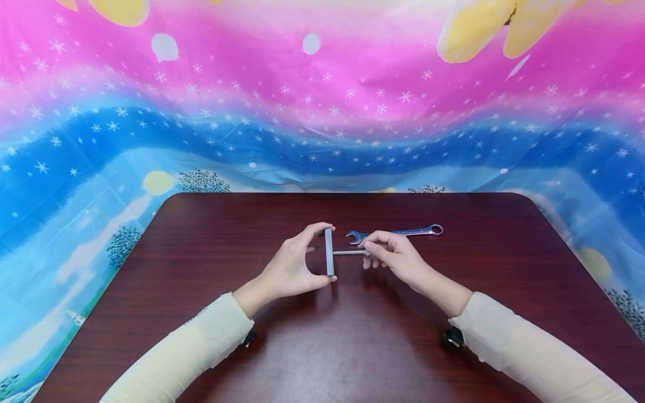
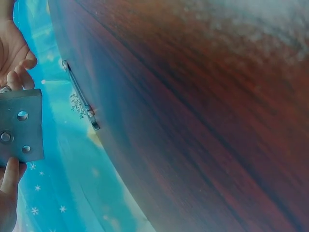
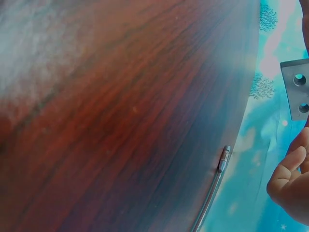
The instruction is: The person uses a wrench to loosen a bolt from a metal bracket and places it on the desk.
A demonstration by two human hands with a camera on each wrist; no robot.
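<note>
My left hand [image 1: 289, 266] grips a grey metal plate [image 1: 330, 252] by two opposite edges, thumb on the near one and fingers on the far one. The plate stands on edge above the table. A long silver bolt [image 1: 350, 252] sticks out from its right face, and my right hand [image 1: 398, 257] pinches the head end between thumb and fingers. In the left wrist view, round holes show in the plate [image 2: 34, 130], and the bolt's tip [image 2: 6, 137] sits in one of them. The right wrist view catches only part of the plate [image 3: 292, 92].
Just beyond my right hand, a combination wrench [image 1: 418, 230] lies on the dark wooden table [image 1: 201, 240], its open end to the left and partly behind my fingers. A colourful patterned cloth [image 1: 322, 112] hangs behind the table and along its sides.
</note>
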